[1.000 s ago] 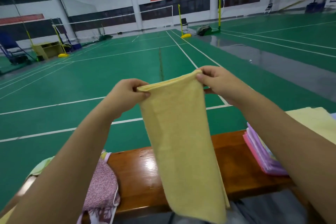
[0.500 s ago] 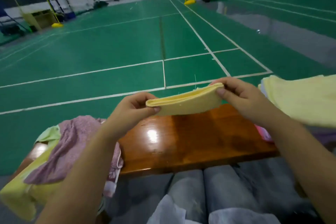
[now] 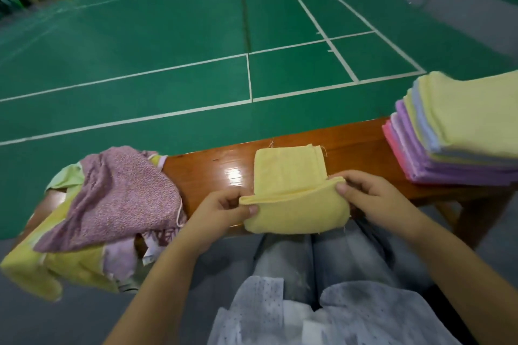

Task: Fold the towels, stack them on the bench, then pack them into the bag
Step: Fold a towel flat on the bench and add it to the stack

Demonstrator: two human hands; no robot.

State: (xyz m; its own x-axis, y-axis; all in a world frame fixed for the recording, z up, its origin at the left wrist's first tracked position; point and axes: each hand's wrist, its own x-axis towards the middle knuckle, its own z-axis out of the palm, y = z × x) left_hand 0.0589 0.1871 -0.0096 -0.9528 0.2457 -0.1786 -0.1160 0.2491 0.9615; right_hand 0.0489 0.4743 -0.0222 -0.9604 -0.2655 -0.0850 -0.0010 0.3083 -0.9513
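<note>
On the worktop (image 3: 350, 143), between the loose pile (image 3: 117, 190) and the folded stack (image 3: 459, 131), lies the yellow towel (image 3: 291, 176), its near part lifted. Both hands pinch that fold: left hand (image 3: 221, 210) and right hand (image 3: 372, 193) at its corners. Bring the fold level to the far edge (frayed threads mark it), then press flat.
</note>
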